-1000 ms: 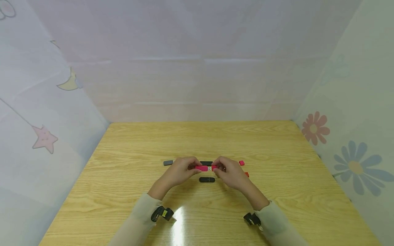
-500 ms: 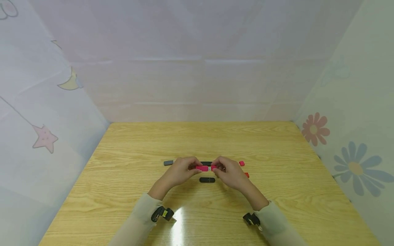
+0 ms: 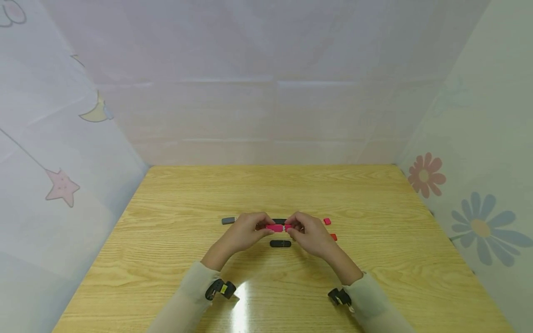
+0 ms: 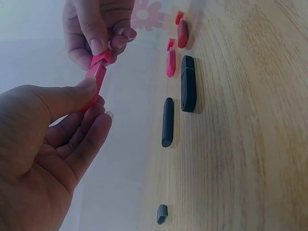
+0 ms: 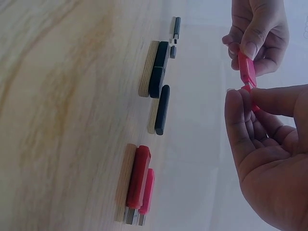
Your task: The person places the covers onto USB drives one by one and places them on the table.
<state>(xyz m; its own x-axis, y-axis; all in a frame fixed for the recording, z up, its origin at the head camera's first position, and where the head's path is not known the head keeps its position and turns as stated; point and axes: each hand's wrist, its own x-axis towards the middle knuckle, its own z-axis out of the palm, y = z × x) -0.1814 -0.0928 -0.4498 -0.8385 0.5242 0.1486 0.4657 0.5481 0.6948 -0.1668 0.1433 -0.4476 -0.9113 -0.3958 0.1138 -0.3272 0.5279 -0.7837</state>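
Observation:
Between finger and thumb, my left hand (image 3: 249, 230) pinches the body of a pink USB stick (image 3: 275, 228), held up above the table. Its small pink cap (image 4: 109, 57) is pinched by my right hand (image 3: 310, 234). The cap stands in line with the plug end, and a thin strip of metal plug shows between cap and body in the head view. In the right wrist view the stick body (image 5: 246, 70) almost meets the cap. My right fingers hide most of the cap there.
Two black USB sticks lie on the wooden table, one nearer (image 3: 280, 243) and one farther (image 3: 279, 221). Left is a grey stick (image 3: 228, 220) with its grey cap (image 5: 173, 52) apart. A red stick (image 5: 139, 178) and another pink stick (image 5: 149, 190) lie right, plugs bare.
The pink stick and its cap have come closer together, so less of the metal plug shows between them. Both hands stay in nearly the same place; the things on the table have not moved.

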